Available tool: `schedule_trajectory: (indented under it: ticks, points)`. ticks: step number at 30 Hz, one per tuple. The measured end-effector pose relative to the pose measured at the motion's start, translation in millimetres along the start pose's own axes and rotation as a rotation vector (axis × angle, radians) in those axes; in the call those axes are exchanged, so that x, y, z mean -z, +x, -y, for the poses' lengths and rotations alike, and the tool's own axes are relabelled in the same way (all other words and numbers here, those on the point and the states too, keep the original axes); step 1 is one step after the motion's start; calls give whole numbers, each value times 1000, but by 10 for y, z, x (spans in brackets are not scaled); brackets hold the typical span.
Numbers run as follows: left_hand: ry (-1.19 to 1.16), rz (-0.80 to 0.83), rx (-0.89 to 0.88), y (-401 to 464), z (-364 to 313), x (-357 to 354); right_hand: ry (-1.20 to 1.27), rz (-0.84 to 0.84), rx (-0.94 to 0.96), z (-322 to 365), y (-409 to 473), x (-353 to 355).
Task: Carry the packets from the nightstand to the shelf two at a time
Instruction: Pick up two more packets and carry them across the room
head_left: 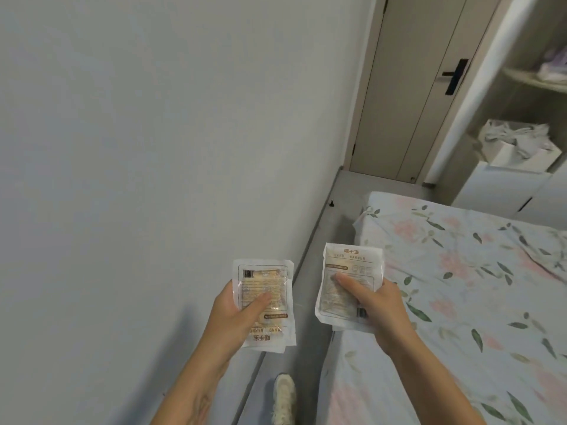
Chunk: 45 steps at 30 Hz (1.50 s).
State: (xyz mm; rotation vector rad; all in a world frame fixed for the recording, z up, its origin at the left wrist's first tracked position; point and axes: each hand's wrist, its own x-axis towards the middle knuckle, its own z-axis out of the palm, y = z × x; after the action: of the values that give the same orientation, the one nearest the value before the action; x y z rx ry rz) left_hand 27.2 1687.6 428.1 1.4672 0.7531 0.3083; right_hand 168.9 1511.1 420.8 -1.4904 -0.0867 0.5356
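Each hand pinches one flat white plastic hand-warmer packet, thumb on top: left hand (233,314) holds the left packet (265,302), right hand (380,311) the right packet (349,283), above the floor beside the floral bed (460,286). They look light, limp and slick, so a mid-body grip seems safest.

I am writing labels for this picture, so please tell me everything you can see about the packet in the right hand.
The packet in the right hand is a flat, clear plastic pouch with white sealed edges and a tan pad inside. Printed at its top is "HAND WARMER" under some characters, reading upright to the camera. It is held nearly upright above the edge of the bed. The right hand grips it from its lower right, the thumb pressed on its front. Its back is hidden.
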Motion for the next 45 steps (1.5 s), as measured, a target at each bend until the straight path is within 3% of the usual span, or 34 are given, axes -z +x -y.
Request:
schedule_trajectory:
  ticks: [13,27,39,45]
  points:
    - [32,162,-64,3306,-1145,-1406,-22,-141,66,1003,3007,477]
    - [88,291,-32,5670,-1921,-2862,46,-285,65,1754,5188,1194]
    - [30,342,-54,8321,-2722,-4270,92,-359,83,2559,8082,1694]
    - [41,389,-68,9199,-3204,-4942,109,-391,95,2946,9065,1980]
